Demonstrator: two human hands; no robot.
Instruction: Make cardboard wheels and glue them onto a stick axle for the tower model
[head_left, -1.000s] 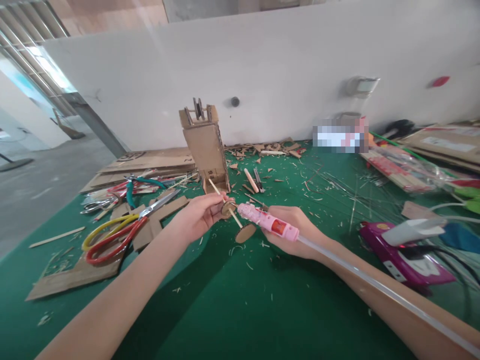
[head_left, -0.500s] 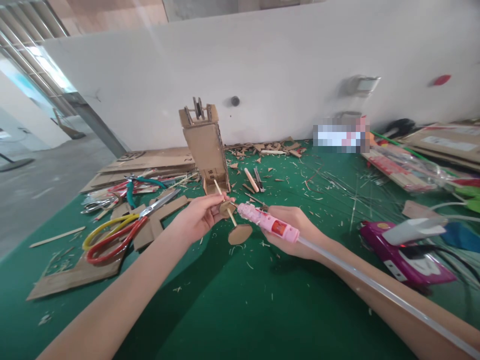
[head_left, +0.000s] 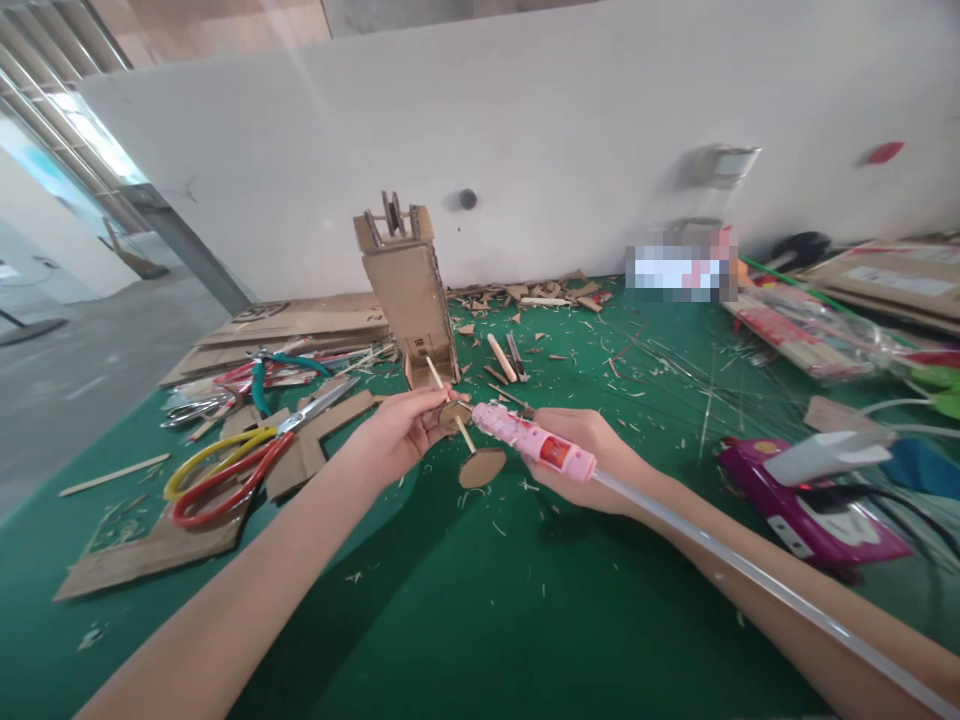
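My left hand (head_left: 409, 430) pinches a thin wooden stick (head_left: 466, 436) that carries a small cardboard disc (head_left: 454, 417) and, at its near end, a larger cardboard disc (head_left: 482, 467). My right hand (head_left: 577, 455) is wrapped round a pink glue gun (head_left: 534, 442), with a long clear glue stick (head_left: 720, 558) running out of its back. The gun's nozzle points left, at the small disc beside my left fingertips; whether they touch is hard to tell. Behind my hands an upright cardboard structure (head_left: 409, 300) stands, with small discs on a stick at its top.
Red and yellow scissors (head_left: 259, 455), teal-handled pliers (head_left: 260, 385) and cardboard pieces (head_left: 165, 545) lie left. Cardboard scraps (head_left: 517, 298) and a cutter (head_left: 516, 357) are behind. At right are a purple power strip (head_left: 817, 520) with plugs and packaged materials (head_left: 802, 340) on the green table (head_left: 450, 620).
The view has shifted very slightly. The glue gun's nozzle sits marginally further left, by the small disc; both hands keep their holds.
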